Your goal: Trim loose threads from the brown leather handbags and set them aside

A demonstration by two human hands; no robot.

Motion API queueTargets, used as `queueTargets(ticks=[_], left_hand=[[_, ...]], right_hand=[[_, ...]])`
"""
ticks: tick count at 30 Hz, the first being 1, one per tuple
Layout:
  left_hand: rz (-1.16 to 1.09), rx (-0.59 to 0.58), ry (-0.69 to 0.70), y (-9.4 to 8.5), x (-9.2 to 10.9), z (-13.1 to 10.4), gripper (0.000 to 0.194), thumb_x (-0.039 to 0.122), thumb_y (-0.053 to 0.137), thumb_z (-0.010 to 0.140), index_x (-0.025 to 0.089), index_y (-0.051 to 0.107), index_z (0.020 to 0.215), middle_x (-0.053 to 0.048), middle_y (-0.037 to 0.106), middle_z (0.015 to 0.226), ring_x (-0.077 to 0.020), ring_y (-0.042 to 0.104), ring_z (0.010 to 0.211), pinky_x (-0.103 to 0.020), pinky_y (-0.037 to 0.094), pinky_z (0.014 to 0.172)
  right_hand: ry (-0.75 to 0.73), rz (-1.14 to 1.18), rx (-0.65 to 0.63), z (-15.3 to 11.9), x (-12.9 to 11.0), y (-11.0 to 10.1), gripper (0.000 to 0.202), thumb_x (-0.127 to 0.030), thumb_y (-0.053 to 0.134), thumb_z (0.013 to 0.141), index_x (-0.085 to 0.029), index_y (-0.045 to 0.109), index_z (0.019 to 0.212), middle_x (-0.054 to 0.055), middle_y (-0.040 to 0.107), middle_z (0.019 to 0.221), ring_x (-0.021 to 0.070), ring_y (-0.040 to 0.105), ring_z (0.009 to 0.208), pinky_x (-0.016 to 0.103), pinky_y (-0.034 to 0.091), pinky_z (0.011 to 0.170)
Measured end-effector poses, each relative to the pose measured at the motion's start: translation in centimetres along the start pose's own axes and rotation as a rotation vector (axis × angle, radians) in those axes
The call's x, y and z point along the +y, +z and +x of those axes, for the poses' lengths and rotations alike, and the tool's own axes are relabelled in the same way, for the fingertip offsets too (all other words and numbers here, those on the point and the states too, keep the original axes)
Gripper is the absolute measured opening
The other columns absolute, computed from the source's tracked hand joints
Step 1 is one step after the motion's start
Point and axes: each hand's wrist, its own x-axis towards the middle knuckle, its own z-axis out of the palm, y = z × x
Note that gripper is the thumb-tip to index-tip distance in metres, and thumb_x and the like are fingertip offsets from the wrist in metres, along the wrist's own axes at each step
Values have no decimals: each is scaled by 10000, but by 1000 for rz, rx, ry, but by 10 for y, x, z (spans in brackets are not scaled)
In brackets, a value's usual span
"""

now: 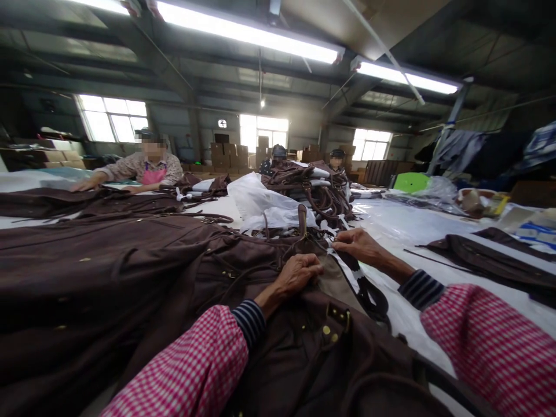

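Observation:
A dark brown bag (304, 341) with brass-coloured studs and a buckle lies in front of me. My left hand (297, 273) rests at its upper edge, the fingers curled over the brown material beside a lighter olive-brown panel (334, 278). To the right, my right hand (354, 246) pinches a white wrapping strip (330, 246) near the bag's far end. Below that hand runs a dark strap (376, 298) with white wrapping along part of it. The tips of my left fingers are partly hidden.
More brown bags (87, 272) spread over the left of the table. A heap of bags with handles (308, 185) stands ahead beside white plastic sheeting (256, 200). Another brown piece (495, 260) lies right. A co-worker in a pink apron (154, 174) leans over the table; two other people are farther back.

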Motion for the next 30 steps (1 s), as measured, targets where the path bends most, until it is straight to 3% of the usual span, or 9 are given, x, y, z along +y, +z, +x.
queueTargets(ticks=[4, 8, 19, 25, 30], left_hand=[[4, 4, 4, 0, 1, 1, 219, 349, 569, 823, 173, 633, 710, 21, 599, 605, -129, 515, 616, -233, 352, 604], [-5, 12, 2, 0, 0, 2, 207, 338, 556, 799, 175, 626, 692, 16, 602, 608, -135, 521, 621, -238, 350, 598], [-25, 4, 27, 2, 1, 3, 166, 297, 548, 774, 175, 624, 692, 11, 614, 623, -138, 531, 625, -235, 367, 593], [-26, 26, 32, 6, -1, 2, 195, 332, 568, 819, 179, 628, 715, 22, 611, 607, -131, 532, 618, -217, 361, 587], [-10, 70, 26, 9, 0, 1, 221, 366, 572, 851, 190, 642, 737, 15, 624, 630, -138, 542, 633, -217, 354, 582]], right_hand=[[95, 235, -87, -3, -10, 15, 320, -470, 657, 771, -156, 647, 708, -42, 491, 592, 110, 423, 574, 252, 305, 555], [180, 318, -62, -6, -13, 21, 379, -512, 656, 774, -146, 723, 847, 3, 610, 693, 141, 508, 653, 260, 347, 595], [100, 201, 1, -13, -20, 24, 374, -515, 624, 809, -156, 712, 752, 23, 645, 694, 165, 536, 684, 276, 383, 628], [209, 335, 9, -17, -20, 20, 386, -352, 619, 726, -163, 698, 1054, 53, 732, 796, 160, 577, 657, 241, 353, 521], [213, 247, -57, -20, -27, 15, 298, -330, 633, 682, -157, 742, 899, 38, 715, 755, 142, 527, 624, 243, 361, 530]])
